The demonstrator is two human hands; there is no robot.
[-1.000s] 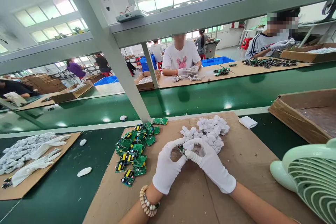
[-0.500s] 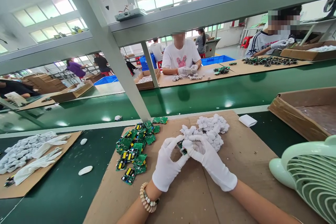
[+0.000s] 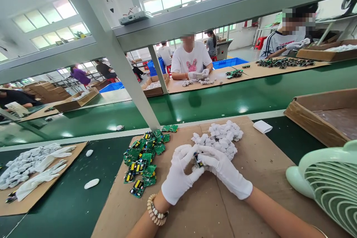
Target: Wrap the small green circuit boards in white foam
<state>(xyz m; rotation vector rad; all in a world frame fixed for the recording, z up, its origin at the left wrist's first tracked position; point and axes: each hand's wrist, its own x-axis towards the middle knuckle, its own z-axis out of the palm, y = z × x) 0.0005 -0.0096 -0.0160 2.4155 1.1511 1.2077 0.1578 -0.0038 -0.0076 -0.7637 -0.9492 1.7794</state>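
Observation:
A small circuit board [image 3: 198, 160] is held between both my gloved hands, above the cardboard sheet [image 3: 192, 208]. My left hand [image 3: 181, 173], in a white glove, grips its left side with fingers and thumb curled. From the other side my right hand [image 3: 223, 169], also gloved, pinches it; the fingers cover most of the board. Just beyond my hands lies a heap of small white wrapped pieces [image 3: 224, 135]. To the left of my left hand is a pile of green circuit boards [image 3: 143, 158] with yellow and black parts.
A pale green fan [image 3: 329, 182] stands at the right, below an open cardboard box [image 3: 306, 119]. Folded white paper [image 3: 262, 126] lies near the sheet's corner. A metal post [image 3: 131, 78] rises beyond the boards. White gloves [image 3: 41, 174] lie at left. A co-worker [image 3: 192, 59] sits across the green belt.
The circuit board has turned between my fingers, and my right fingers have shifted across it. On the belt, a white piece has moved left.

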